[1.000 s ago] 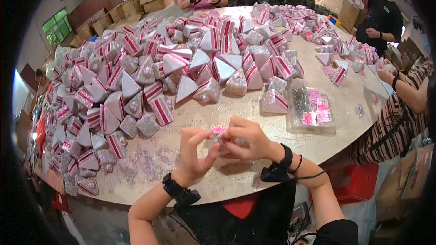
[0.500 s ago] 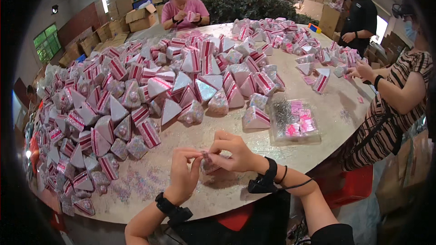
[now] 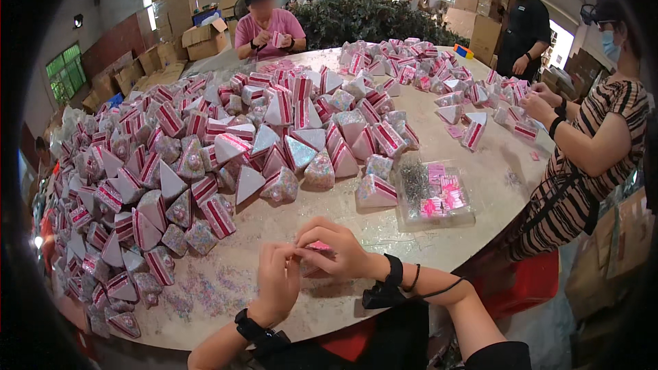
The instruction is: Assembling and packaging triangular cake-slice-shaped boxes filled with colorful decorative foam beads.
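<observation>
Near the front edge of the table, my right hand is closed around a small cake-slice ornament, mostly hidden behind the fingers. A bright pink patch shows between its thumb and forefinger. My left hand meets it from the left, thumb and fingers pinched together at the right fingertips; what they pinch is too small to make out. Beyond the hands stands a single glittery cake-slice ornament with a pink striped side. Right of it lies a clear plastic tray holding thin metal pieces and pink tags.
A big heap of wrapped cake-slice ornaments covers the table's left and middle. Loose glitter lies at the left front. A person in a striped dress works at the right, another in pink across the table. A red stool stands below.
The view has shifted slightly, so the table's things sit a little further left. My hands stay together; the bright pink patch now shows between my right fingers.
</observation>
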`<state>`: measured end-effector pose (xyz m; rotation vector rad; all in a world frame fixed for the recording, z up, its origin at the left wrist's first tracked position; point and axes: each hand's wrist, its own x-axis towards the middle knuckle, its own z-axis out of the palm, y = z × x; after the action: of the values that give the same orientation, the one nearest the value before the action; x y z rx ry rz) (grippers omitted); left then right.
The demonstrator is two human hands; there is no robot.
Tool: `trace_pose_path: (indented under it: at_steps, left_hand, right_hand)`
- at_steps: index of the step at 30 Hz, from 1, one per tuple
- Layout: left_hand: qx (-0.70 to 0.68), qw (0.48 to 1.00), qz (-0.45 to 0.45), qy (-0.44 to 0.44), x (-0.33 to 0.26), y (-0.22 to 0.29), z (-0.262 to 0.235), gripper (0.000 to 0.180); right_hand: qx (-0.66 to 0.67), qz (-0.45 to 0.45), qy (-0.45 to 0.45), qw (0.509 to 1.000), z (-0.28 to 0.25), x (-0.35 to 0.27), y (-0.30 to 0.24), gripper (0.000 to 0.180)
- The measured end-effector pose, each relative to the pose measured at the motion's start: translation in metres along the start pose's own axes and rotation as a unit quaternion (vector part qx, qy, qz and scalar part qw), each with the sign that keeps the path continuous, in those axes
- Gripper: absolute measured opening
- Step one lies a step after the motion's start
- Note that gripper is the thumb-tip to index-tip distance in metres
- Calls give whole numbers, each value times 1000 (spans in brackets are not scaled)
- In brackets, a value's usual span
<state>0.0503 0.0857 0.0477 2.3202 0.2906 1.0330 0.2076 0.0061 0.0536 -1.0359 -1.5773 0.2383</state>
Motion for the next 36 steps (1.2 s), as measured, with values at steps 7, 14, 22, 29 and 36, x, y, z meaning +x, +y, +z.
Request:
trace_pose_path:
  at_steps: [7, 14, 22, 29, 36]
  left_hand:
    - [13, 998, -18, 60, 3, -1, 3, 9]
    - [98, 991, 71, 65, 9, -8, 0, 18]
    - [348, 886, 296, -78, 24, -4, -37, 64]
    - [335, 891, 304, -41, 24, -8, -39, 50]
    - [231, 946, 228, 12, 30, -19, -20, 20]
  right_hand:
    - [87, 121, 11, 989, 0, 1, 11, 22]
    - [-136, -61, -3, 989, -11, 8, 4, 19]
    - [-215, -79, -67, 971, -20, 7, -5, 19]
    - [-106, 0, -55, 993, -22, 10, 1, 9]
    - [-91, 22, -32, 995, -20, 15, -7, 15]
